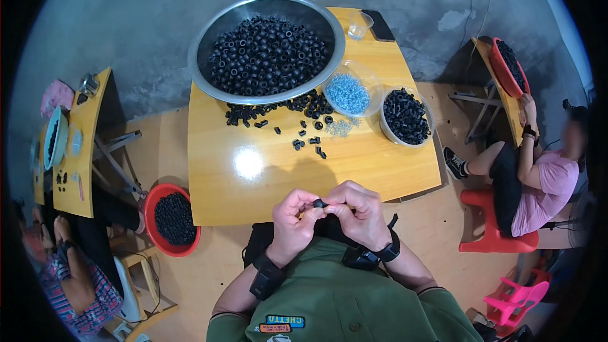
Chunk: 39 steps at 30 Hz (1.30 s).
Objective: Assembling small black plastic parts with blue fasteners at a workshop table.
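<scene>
Just in front of my body, past the table's near edge, my left hand (295,220) pinches a small black rounded part (319,203) between thumb and fingertips. My right hand (356,214) closes on the same piece from the other side, its thumb and forefinger covering some of it. Whether a second piece sits inside those fingers cannot be made out. Ahead on the yellow table (253,180) lie several loose black pieces (315,141). Behind them a large steel bowl (197,69) holds many black ring-shaped parts (269,50).
A clear tub of small light-blue pieces (347,94) stands beside a tub of black parts (406,116). Clear cup (358,26) and phone (382,25) lie far right. A red basin (197,231) is on the floor at left. People sit at side tables, one on a red stool (478,218).
</scene>
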{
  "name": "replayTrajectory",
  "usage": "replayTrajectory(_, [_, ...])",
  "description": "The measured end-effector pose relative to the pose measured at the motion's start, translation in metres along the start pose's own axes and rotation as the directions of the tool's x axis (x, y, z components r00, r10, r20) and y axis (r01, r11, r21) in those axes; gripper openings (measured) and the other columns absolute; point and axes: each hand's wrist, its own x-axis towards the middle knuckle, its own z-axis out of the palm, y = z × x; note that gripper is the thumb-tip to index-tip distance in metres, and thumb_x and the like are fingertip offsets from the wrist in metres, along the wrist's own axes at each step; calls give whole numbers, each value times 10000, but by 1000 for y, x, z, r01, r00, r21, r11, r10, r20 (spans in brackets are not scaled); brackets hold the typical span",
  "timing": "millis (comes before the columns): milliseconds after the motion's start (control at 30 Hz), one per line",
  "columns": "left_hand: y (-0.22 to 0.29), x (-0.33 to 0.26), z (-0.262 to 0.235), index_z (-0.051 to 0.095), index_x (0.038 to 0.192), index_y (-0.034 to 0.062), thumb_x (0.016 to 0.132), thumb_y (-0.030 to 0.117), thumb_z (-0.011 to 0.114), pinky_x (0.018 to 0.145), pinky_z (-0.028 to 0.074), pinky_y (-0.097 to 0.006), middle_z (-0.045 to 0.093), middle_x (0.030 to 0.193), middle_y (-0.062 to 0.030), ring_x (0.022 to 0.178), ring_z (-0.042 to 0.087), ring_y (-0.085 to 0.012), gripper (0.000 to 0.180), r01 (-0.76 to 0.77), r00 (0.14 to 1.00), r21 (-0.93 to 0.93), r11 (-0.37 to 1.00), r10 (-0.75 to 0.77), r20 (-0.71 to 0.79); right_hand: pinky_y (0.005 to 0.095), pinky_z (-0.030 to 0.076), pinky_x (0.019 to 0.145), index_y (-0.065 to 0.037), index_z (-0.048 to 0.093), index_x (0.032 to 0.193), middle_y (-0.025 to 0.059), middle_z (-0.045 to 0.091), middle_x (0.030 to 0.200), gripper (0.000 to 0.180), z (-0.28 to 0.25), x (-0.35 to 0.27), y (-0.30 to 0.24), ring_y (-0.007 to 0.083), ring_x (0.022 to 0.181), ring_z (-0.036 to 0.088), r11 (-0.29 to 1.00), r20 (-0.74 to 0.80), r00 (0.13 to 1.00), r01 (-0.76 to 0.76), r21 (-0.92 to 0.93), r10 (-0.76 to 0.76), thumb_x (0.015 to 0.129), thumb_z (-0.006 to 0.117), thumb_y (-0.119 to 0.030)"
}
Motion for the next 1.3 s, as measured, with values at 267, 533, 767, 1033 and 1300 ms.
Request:
replayTrajectory(267, [4,1,2,493,858,-12,778,-68,553,616,478,-214,582,760,-53,664,570,-89,115,15,1000,37,999,-16,16,225,495,634,34,580,783,55,596,727,67,-3,-7,2,104,711,612,825,51,928,-352,442,368,744,627,59])
replayTrajectory(533, [2,-8,1,493,852,-8,781,-77,548,595,471,-209,576,747,-48,642,557,-81,113,64,998,7,998,-64,23,178,428,565,0,592,782,26,581,726,80,-8,-7,1,60,653,538,951,110,964,-258,169,242,751,630,64])
replayTrajectory(767, [-12,-17,4,496,863,-8,778,-78,550,578,461,-202,568,735,-38,622,544,-76,122,70,997,-81,994,-69,24,189,436,550,-7,596,778,32,594,749,76,-12,-10,11,68,625,543,826,285,870,-480,295,403,762,611,67])
replayTrajectory(1033, [-8,-11,5,499,869,-3,774,-71,557,631,443,-212,568,757,-38,667,531,-78,130,59,998,-90,994,-60,-2,188,458,550,23,582,820,54,601,751,56,-6,-10,12,71,618,555,720,249,881,-473,508,403,780,601,56])
replayTrajectory(1300, [-6,5,-2,535,773,3,673,-46,608,693,458,-256,511,1070,-154,1032,483,-222,133,-278,960,373,885,268,79,179,425,604,-5,572,901,7,569,757,100,-3,-5,13,50,651,519,554,376,790,-609,568,484,832,582,-76])
